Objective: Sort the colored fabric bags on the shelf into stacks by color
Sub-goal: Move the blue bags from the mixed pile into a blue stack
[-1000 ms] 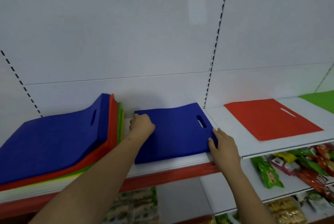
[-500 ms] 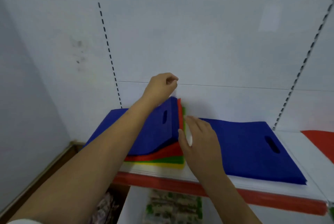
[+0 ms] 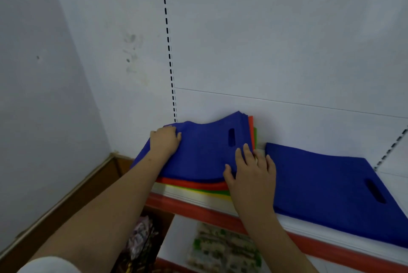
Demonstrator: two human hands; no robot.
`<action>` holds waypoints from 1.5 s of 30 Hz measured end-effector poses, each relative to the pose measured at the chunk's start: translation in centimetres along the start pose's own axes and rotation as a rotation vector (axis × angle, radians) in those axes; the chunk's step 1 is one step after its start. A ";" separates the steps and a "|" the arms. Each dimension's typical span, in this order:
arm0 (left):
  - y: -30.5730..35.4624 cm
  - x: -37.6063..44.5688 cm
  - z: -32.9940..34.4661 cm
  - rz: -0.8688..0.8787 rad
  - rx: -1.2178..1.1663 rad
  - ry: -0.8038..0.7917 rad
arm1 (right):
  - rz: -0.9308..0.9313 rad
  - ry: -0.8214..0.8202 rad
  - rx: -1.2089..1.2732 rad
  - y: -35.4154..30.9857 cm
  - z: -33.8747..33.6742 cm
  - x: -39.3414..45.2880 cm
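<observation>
At frame centre, the mixed stack (image 3: 198, 158) lies on the shelf (image 3: 198, 201). The left hand (image 3: 164, 142) curls closed on its top blue bag's far-left edge; the right hand (image 3: 251, 173) rests with fingers spread flat near the handle slot. The fabric looks light and floppy, best peeled off by an edge.

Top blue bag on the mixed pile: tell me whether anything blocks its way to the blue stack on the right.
Nothing visible does. The top blue bag lies uppermost under both hands, and only a narrow strip of bare shelf separates it from the blue stack.
</observation>
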State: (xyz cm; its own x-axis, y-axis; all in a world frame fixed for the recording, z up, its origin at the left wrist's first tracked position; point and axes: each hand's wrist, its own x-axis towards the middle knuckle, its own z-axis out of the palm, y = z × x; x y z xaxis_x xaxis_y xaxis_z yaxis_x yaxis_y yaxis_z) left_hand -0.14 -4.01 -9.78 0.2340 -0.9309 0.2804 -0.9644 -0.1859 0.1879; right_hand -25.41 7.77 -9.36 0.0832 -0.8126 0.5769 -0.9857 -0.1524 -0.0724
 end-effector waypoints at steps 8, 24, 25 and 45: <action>1.5 -0.2 -1.2 0.003 0.179 0.004 | -0.004 0.022 -0.026 -0.7 0.0 0.1; 16.2 1.5 -10.2 0.243 -0.130 0.230 | 0.280 0.182 0.522 9.9 -7.0 0.2; 17.9 1.3 -10.1 0.270 -0.130 0.212 | 0.332 0.167 0.550 11.5 -7.3 -0.2; 31.5 -8.4 7.8 0.272 0.183 -0.337 | 0.622 -0.208 0.258 30.7 -2.8 -9.6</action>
State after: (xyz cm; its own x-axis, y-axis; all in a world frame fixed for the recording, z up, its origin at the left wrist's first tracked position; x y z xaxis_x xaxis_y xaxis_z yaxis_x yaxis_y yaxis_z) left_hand -33.47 -4.46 -13.56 -0.0537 -0.9981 -0.0307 -0.9981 0.0545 -0.0274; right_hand -56.85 12.44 -14.88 -0.4331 -0.8789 0.2000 -0.7951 0.2680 -0.5441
